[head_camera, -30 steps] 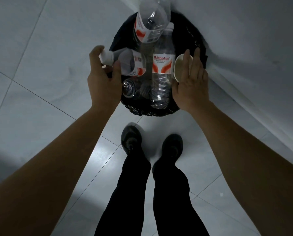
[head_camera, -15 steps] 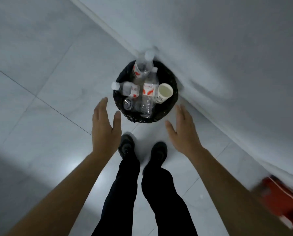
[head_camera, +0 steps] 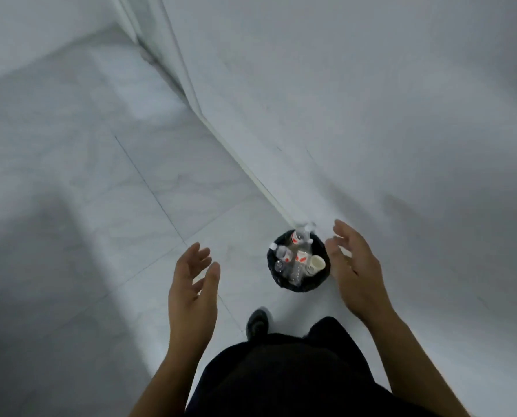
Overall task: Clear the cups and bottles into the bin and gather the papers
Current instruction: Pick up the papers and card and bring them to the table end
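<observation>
A small round black bin (head_camera: 323,279) stands on the floor against the wall, far below me. Several clear plastic bottles (head_camera: 300,260) with red and white labels lie in it, some poking above the rim. A white paper cup (head_camera: 316,263) rests on its side at the right of the bin. My left hand (head_camera: 192,288) hangs empty in the air to the left of the bin, fingers spread. My right hand (head_camera: 355,267) is raised just right of the bin, also empty with fingers apart. No papers are in view.
The floor (head_camera: 100,221) is pale marble tile with dark joints. A white wall (head_camera: 371,100) with a skirting board runs diagonally behind the bin to a corner at the top left. My dark trousers and one black shoe (head_camera: 257,323) show below.
Both hands let go of the bottles and cup in the bin and pulled back empty. The camera rose far from the bin, which now looks small.
</observation>
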`<state>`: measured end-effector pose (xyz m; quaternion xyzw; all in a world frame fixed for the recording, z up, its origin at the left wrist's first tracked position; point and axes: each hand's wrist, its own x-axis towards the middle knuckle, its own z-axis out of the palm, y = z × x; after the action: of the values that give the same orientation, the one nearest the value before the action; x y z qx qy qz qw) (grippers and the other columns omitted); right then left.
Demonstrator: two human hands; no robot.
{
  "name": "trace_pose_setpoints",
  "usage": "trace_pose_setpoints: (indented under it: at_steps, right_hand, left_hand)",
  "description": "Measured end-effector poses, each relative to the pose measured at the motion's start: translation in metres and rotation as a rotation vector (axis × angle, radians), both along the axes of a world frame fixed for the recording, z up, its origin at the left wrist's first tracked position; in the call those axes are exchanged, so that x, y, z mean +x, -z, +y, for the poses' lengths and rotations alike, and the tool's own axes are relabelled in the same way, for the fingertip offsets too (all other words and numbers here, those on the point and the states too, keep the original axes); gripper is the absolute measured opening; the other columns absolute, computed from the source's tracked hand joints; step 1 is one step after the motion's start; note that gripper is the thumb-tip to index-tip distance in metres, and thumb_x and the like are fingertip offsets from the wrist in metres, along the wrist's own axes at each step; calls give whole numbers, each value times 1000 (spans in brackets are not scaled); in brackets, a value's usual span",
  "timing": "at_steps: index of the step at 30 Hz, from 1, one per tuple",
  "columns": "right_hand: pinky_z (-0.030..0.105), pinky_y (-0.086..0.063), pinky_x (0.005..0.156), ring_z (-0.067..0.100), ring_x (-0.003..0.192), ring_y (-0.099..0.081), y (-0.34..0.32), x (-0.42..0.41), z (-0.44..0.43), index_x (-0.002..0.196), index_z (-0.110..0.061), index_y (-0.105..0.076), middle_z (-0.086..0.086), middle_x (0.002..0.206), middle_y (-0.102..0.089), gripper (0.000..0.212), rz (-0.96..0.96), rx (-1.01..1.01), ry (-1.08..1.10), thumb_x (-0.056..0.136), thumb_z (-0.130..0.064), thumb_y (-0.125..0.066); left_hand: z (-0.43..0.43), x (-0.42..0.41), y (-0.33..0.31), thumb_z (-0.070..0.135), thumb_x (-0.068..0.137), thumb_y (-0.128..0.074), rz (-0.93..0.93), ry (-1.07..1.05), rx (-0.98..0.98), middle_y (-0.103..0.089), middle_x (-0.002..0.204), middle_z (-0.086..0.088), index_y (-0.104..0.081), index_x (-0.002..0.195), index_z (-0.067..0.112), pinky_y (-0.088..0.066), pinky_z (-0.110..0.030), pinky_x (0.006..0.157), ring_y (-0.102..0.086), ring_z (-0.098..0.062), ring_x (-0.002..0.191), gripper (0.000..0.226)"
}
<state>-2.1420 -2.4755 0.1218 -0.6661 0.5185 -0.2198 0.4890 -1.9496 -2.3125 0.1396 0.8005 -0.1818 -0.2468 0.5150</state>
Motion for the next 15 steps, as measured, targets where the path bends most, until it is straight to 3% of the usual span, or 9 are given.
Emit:
trace_pose_setpoints:
  at_steps: [4, 7, 12, 15]
  right_hand:
    - [12, -46, 89, -12, 118, -53, -43, 3, 21, 140, -31, -50, -23, 135, -56, 46, -138, 16, -170, 96, -45, -52]
    - [4, -45, 83, -11, 116, -55, -57, 2, 22, 136, -35, -51, -24, 133, -57, 44, -204, 27, -358, 93, -42, -53]
    - [26, -48, 95, -7, 120, -55, -64, -1, 34, 137, -34, -51, -23, 133, -58, 48, -247, 56, -594, 90, -43, -61]
    - [18, -47, 88, -5, 120, -55, -51, -7, 52, 139, -29, -50, -19, 135, -57, 52, -261, 51, -727, 91, -44, -63]
  left_hand:
    - [54, -19, -35, 27, 92, -63, -10, -298, -154, -65, 125, 9, -51, 135, 29, -49, -37, 97, -61, -7, 117, 45]
    - [80, -46, -52, 29, 86, -61, -67, -489, -239, -64, 127, 6, -50, 134, 28, -48, -34, 94, -61, -11, 118, 50]
    - [119, -114, -69, 25, 89, -61, -190, -673, -157, -61, 129, 7, -46, 133, 35, -52, -22, 89, -60, -5, 118, 47]
    - [145, -157, -67, 29, 85, -61, -213, -772, -69, -59, 130, 12, -44, 135, 35, -50, -21, 88, -59, -3, 118, 53]
